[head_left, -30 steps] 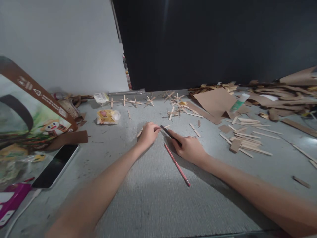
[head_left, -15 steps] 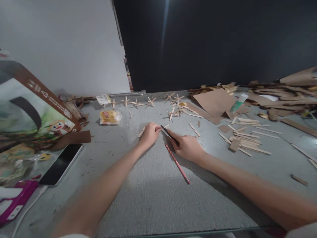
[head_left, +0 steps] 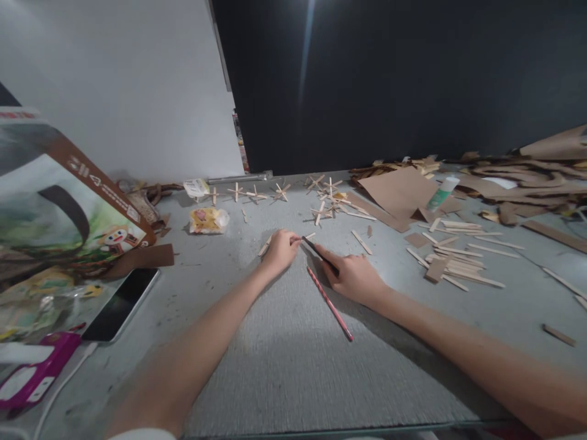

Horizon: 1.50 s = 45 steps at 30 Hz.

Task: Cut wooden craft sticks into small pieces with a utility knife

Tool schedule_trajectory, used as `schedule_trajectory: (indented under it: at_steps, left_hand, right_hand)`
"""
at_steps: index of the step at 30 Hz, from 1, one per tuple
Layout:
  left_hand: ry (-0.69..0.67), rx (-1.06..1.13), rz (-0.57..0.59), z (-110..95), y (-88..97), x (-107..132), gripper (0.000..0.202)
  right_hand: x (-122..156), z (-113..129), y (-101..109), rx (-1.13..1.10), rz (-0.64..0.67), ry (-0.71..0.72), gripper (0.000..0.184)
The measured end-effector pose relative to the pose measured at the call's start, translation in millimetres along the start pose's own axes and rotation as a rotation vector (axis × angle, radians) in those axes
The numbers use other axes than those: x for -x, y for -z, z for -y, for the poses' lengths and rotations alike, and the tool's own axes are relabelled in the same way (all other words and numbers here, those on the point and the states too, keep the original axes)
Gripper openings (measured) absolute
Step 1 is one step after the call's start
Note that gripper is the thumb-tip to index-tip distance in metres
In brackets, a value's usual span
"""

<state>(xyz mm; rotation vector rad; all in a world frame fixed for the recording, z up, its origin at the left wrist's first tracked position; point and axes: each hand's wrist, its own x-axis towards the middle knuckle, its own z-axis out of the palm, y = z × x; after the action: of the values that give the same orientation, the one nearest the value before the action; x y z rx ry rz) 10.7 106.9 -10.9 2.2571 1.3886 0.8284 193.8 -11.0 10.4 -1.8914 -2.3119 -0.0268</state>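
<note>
My left hand lies curled on a wooden stick and presses it flat on the grey mat; the stick's ends show on both sides of the hand. My right hand grips a black knife whose tip rests on the stick beside my left fingers. A red pencil lies on the mat just left of my right hand.
Loose wooden sticks and cardboard scraps cover the right side, with a glue tube. Glued stick crosses sit along the back edge. A phone, a printed bag and a snack packet are on the left.
The view has shifted slightly, so everything sits a little lower and to the right. Both hands stay on the stick and knife with hardly any movement.
</note>
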Motion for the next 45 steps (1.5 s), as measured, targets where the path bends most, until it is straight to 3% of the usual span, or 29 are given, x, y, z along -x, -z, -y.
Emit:
schedule_trajectory:
  at_steps: [40, 45]
  left_hand:
    - [0.016, 0.024, -0.010, -3, 0.2, 0, 0.016]
    - [0.016, 0.031, -0.008, -3, -0.5, 0, 0.012]
  right_hand:
    - [-9, 5, 6, 0.020, 0.047, -0.021, 0.062]
    - [2, 7, 7, 0.032, 0.061, -0.011, 0.062]
